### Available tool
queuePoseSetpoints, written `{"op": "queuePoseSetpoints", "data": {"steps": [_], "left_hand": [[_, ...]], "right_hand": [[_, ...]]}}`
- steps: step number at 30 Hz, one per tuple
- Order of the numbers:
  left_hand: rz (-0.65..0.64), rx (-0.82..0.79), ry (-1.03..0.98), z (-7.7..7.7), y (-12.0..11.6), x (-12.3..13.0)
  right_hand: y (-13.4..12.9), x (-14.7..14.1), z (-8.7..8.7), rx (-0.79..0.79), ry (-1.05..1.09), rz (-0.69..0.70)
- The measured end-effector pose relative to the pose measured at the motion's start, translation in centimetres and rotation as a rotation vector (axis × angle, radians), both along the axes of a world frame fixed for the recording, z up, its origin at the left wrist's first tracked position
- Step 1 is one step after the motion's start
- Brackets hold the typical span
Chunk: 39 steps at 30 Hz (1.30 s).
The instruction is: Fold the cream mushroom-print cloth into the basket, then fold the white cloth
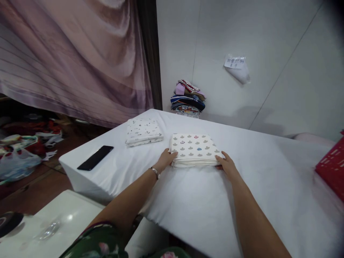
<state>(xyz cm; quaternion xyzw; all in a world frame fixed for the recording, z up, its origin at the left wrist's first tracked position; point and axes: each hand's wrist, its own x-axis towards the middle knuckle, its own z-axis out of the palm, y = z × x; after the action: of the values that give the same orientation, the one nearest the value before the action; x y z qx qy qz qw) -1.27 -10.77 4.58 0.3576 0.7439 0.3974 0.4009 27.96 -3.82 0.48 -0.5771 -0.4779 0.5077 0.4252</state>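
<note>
A folded white cloth (194, 148) printed with grey, red and blue boat-like shapes lies on the white-covered table (188, 200). My left hand (166, 158) grips its near left corner, thumb on top and fingers mostly hidden. On the opposite side my right hand (226, 164) holds the near right corner in the same way, fingertips tucked out of sight under the edge. To the left of this cloth rests a second folded white cloth (143, 130) with small dark prints, touched by neither hand.
A black phone (95, 158) lies near the table's left edge. Folded clothes (188, 96) are piled by the wall behind. At the right edge stands a red plastic basket (332, 170). A pink curtain (102, 64) hangs at the left, above bags (20, 161) on the floor.
</note>
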Motion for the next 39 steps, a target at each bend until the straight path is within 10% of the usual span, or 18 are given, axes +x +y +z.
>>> {"op": "queuePoseSetpoints", "data": {"steps": [6,16,23,32,39], "left_hand": [[-0.046,-0.091,-0.08,1.3,0.2,0.5],[-0.353,-0.026,0.001,0.1,-6.6,3.8],[-0.36,0.444,0.8,3.6,-1.4,1.9],[-0.55,0.147,1.001,-1.8,3.2,3.2],[-0.53,0.182,1.036,-2.5,3.1,2.9]], "right_hand": [[0.0,0.1,1.2,0.036,0.009,-0.078],[0.3,4.7,2.6,-0.101,-0.286,-0.124],[1.0,4.7,2.0,-0.022,-0.466,-0.104],[1.6,5.5,1.0,-0.02,-0.519,-0.059],[1.6,5.7,1.5,0.04,-0.71,-0.013]]}}
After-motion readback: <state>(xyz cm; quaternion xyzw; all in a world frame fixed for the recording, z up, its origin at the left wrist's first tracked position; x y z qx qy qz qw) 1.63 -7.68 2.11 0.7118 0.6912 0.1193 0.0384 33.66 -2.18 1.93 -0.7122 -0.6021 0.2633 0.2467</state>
